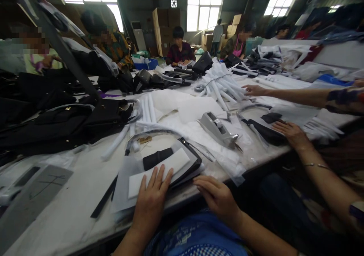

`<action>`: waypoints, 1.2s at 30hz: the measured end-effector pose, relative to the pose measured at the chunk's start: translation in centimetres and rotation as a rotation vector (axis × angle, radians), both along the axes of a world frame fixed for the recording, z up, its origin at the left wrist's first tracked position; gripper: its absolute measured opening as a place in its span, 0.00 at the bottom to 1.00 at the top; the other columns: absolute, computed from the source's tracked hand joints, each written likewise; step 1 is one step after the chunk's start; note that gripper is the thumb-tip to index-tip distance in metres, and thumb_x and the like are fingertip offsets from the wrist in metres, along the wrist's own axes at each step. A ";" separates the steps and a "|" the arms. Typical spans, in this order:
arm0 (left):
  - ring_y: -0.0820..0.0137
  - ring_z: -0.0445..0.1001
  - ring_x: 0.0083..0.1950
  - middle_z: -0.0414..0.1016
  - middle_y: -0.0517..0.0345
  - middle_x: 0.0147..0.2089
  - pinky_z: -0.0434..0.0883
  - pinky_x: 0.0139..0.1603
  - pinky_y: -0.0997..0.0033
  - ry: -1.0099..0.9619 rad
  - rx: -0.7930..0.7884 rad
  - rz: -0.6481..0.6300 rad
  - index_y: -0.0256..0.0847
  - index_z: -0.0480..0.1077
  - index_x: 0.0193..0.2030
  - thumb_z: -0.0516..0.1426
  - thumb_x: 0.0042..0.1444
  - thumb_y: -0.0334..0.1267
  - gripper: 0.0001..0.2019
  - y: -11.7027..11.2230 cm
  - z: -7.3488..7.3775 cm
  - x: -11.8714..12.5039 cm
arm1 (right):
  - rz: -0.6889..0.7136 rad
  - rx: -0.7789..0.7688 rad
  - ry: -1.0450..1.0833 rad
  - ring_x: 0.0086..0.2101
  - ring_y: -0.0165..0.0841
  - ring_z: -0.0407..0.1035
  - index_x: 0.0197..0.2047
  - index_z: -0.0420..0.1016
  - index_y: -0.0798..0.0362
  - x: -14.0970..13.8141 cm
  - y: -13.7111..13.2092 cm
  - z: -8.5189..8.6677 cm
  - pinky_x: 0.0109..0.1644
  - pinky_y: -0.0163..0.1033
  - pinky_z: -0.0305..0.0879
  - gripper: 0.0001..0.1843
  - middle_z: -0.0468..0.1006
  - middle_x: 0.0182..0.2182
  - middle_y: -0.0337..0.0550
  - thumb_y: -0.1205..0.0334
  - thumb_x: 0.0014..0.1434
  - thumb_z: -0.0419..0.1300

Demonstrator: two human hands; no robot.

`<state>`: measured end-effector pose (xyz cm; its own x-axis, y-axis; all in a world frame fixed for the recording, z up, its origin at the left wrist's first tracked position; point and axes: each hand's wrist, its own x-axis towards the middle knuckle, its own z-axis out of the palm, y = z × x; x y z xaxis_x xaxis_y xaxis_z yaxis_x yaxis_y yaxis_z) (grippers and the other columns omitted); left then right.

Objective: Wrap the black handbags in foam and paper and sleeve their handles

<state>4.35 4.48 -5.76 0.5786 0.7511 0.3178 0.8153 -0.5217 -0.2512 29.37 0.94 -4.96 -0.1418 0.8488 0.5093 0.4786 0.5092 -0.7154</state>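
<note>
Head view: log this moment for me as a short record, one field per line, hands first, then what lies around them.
Left hand: fingers spread, resting on the white pad
Right hand: fingers bent, beside the right end of the black bag; contact unclear
Translucent sheet: beneath the white pad
Tape dispenser: on the table, beyond the bag and to the right
White rolls: bundled farther back
Co-worker's nearer hand: at a second black bag, on the right
</note>
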 end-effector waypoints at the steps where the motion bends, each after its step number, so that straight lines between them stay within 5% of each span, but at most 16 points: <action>1: 0.50 0.61 0.70 0.53 0.47 0.74 0.66 0.61 0.43 -0.005 -0.007 -0.003 0.45 0.52 0.73 0.49 0.64 0.26 0.31 0.0 0.0 -0.1 | -0.045 -0.212 0.099 0.43 0.39 0.77 0.50 0.78 0.50 0.3 -0.7 -0.1 0.47 0.43 0.76 0.11 0.82 0.44 0.47 0.62 0.69 0.55; 4: 0.50 0.60 0.70 0.52 0.46 0.74 0.65 0.62 0.44 -0.025 -0.013 -0.014 0.44 0.51 0.73 0.50 0.65 0.28 0.31 0.1 0.0 -0.2 | -0.059 -0.732 0.345 0.36 0.40 0.78 0.47 0.77 0.53 0.5 -1.4 -0.4 0.39 0.42 0.76 0.16 0.82 0.36 0.47 0.51 0.65 0.58; 6: 0.50 0.61 0.70 0.52 0.46 0.74 0.64 0.63 0.44 -0.040 -0.009 -0.026 0.44 0.51 0.73 0.50 0.65 0.29 0.30 0.2 -0.1 -0.3 | -0.016 -0.853 0.441 0.37 0.39 0.76 0.45 0.77 0.54 0.3 -1.0 -0.2 0.42 0.42 0.73 0.17 0.81 0.35 0.45 0.49 0.61 0.63; 15: 0.52 0.60 0.71 0.52 0.46 0.74 0.64 0.64 0.46 -0.135 0.039 -0.046 0.47 0.46 0.75 0.49 0.66 0.29 0.32 -0.1 -0.3 -0.9 | 0.055 -0.943 1.039 0.37 0.31 0.66 0.36 0.79 0.55 -4.2 0.3 2.4 0.45 0.35 0.59 0.17 0.75 0.32 0.39 0.57 0.45 0.75; 20: 0.45 0.59 0.70 0.51 0.35 0.74 0.66 0.62 0.42 -0.275 0.060 -0.008 0.40 0.39 0.76 0.55 0.65 0.42 0.39 0.0 0.3 -1.4 | 0.087 -0.904 1.087 0.35 0.29 0.67 0.36 0.80 0.55 -6.2 0.7 4.9 0.44 0.35 0.59 0.14 0.75 0.30 0.38 0.58 0.48 0.74; 22: 0.45 0.60 0.70 0.51 0.35 0.74 0.68 0.61 0.45 -0.312 0.078 0.021 0.41 0.37 0.76 0.56 0.64 0.40 0.40 0.3 0.4 -1.9 | 0.114 -0.879 1.056 0.34 0.29 0.67 0.36 0.80 0.54 -6.5 1.1 5.5 0.43 0.34 0.60 0.13 0.75 0.29 0.37 0.59 0.49 0.73; 26: 0.50 0.66 0.67 0.53 0.41 0.74 0.73 0.57 0.53 -0.352 0.098 0.056 0.42 0.38 0.76 0.54 0.65 0.36 0.38 1.1 0.9 -3.2 | 0.200 -0.721 0.772 0.40 0.34 0.73 0.42 0.80 0.52 -5.1 2.9 5.0 0.47 0.38 0.67 0.11 0.80 0.37 0.41 0.57 0.56 0.68; 31: 0.56 0.74 0.60 0.61 0.47 0.71 0.75 0.53 0.61 -0.417 0.090 0.210 0.45 0.38 0.76 0.55 0.66 0.37 0.38 1.4 3.4 -3.7 | -0.024 -0.170 -0.278 0.61 0.46 0.63 0.57 0.75 0.55 0.7 6.6 1.7 0.67 0.54 0.57 0.19 0.74 0.58 0.53 0.70 0.62 0.61; 33: 0.56 0.77 0.56 0.65 0.48 0.69 0.78 0.47 0.63 -0.428 0.091 0.293 0.47 0.38 0.76 0.56 0.65 0.37 0.39 1.5 4.4 -3.6 | -0.097 -0.124 -0.600 0.64 0.50 0.59 0.58 0.73 0.59 2.5 7.9 0.2 0.68 0.59 0.54 0.22 0.71 0.60 0.58 0.73 0.60 0.63; 36: 0.55 0.80 0.51 0.68 0.46 0.67 0.78 0.37 0.64 -0.431 0.094 0.362 0.48 0.38 0.76 0.57 0.65 0.40 0.40 2.0 5.0 -3.6 | -0.115 -0.146 -0.737 0.57 0.48 0.69 0.50 0.78 0.59 3.7 8.8 -1.3 0.65 0.57 0.60 0.13 0.78 0.52 0.58 0.71 0.60 0.64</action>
